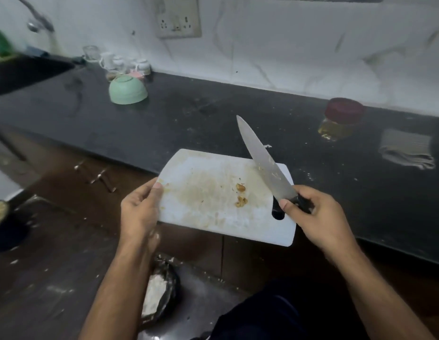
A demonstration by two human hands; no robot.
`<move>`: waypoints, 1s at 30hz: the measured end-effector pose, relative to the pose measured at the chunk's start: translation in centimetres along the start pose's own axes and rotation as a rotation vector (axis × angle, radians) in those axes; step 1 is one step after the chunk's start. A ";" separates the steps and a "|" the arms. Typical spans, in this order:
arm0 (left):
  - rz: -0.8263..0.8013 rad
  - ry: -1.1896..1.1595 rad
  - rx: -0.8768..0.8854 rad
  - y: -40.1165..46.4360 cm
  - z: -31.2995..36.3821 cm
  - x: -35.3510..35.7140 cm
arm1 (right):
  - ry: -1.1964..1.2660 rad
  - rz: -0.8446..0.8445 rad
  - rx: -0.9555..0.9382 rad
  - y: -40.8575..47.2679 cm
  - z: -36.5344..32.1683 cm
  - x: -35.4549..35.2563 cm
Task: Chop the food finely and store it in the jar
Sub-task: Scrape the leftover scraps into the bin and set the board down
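My left hand [140,209] grips the left edge of a white cutting board [208,217], holding it off the counter, out past the counter's front edge. A few yellowish-brown food bits [241,195] cling to the stained board. My right hand [314,217] grips the black handle of a large knife [262,160], whose blade points up and away over the board's right side. A jar [341,120] with a dark red lid and yellowish contents stands on the black counter [213,119] at the right, apart from both hands.
An upturned green bowl [128,90] and several small cups [120,62] sit at the back left near a sink [22,72]. A folded grey cloth [407,149] lies right of the jar. Below the board, a dark bag [162,288] holds whitish scraps on the floor.
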State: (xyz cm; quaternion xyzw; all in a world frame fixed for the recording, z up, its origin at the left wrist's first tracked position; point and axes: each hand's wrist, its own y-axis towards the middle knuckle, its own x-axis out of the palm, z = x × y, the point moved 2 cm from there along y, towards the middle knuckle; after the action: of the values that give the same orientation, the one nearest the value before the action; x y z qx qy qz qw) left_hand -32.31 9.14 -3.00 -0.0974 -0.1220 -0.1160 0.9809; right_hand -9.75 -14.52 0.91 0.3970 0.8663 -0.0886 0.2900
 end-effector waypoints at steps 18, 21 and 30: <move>0.499 -0.199 -0.258 1.9 -0.1 -20.2 | 0.113 -0.476 -0.053 -3.0 -3.6 20.8; 0.535 -0.263 -0.256 2.0 -0.3 -23.8 | 0.208 -0.503 -0.038 -3.8 -4.7 25.1; 0.507 -0.410 -0.015 -0.5 -4.7 -25.5 | 0.255 -0.501 -0.024 -6.6 -4.8 35.3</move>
State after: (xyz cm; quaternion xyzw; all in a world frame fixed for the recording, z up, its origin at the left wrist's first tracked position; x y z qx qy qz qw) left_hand -55.48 12.79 -14.08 -0.1534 -0.2879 0.1532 0.9328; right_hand -34.92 5.36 -15.94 0.1750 0.9679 -0.0963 0.1523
